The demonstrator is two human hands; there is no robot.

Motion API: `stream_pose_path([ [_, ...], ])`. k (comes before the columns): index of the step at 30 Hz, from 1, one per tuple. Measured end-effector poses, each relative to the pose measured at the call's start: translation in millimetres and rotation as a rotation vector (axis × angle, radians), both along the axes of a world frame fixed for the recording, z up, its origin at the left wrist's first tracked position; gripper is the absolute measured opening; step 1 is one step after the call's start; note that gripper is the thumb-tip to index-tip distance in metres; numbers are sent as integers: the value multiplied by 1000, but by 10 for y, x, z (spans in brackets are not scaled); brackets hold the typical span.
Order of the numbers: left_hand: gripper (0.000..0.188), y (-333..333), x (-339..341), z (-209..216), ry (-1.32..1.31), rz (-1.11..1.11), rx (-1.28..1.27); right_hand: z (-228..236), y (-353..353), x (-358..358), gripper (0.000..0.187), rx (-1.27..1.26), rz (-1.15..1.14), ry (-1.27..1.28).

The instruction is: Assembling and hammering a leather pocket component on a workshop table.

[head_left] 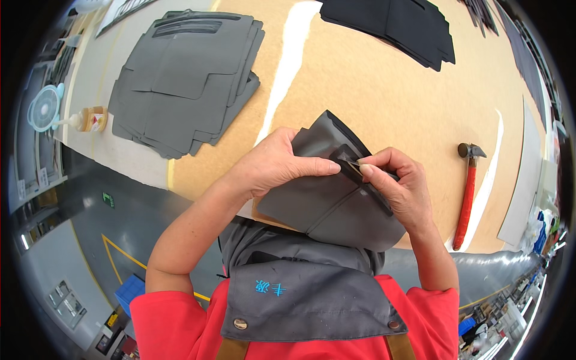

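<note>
While the left hand [273, 163] has its grip clamped on a grey sheet [327, 204] at the counter [390, 114]'s near edge, the right hand [401, 185] pinches together at its slot [344, 152].

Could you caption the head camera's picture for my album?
Left hand steadies a gray piece as right hand pinches at it; hammer rightward, gray stack upper left.
</note>
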State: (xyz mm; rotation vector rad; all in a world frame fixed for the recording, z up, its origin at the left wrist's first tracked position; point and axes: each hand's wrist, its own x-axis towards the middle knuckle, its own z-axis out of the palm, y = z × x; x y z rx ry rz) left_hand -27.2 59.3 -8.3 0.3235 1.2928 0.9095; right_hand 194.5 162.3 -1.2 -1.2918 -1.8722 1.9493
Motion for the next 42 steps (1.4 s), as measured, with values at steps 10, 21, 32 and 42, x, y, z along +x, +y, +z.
stream_pose_path([
  [10,54,3,-3,31,24,4,-20,2,-6,-11,17,-9,0,3],
  [21,71,25,-9,52,34,18,-91,-58,3,-8,17,-101,-27,30],
  [32,74,31,-6,53,28,5,-92,-41,-1,-4,17,-121,-30,35],
  [42,41,-137,79,-31,-120,143,97,80,5,140,18,-81,-165,95],
])
